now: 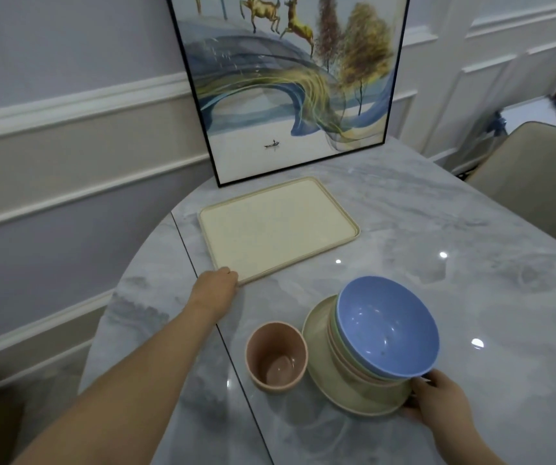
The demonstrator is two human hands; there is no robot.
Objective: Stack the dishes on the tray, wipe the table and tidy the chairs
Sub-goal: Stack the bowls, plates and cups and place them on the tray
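Left hand [216, 285] curled, gripping near corner of empty tray [280, 229]; right hand [437, 401] clasps plate [323, 370] rim under stacked bowls [387, 327].

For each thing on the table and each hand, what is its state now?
tray: nothing on it, flat on the table
blue bowl: empty, top of a bowl stack on the plate
plate: under the stack
pink cup: upright, empty, beside the plate
left hand: touching the tray's near corner
right hand: gripping the plate's edge
framed picture: leaning against the wall
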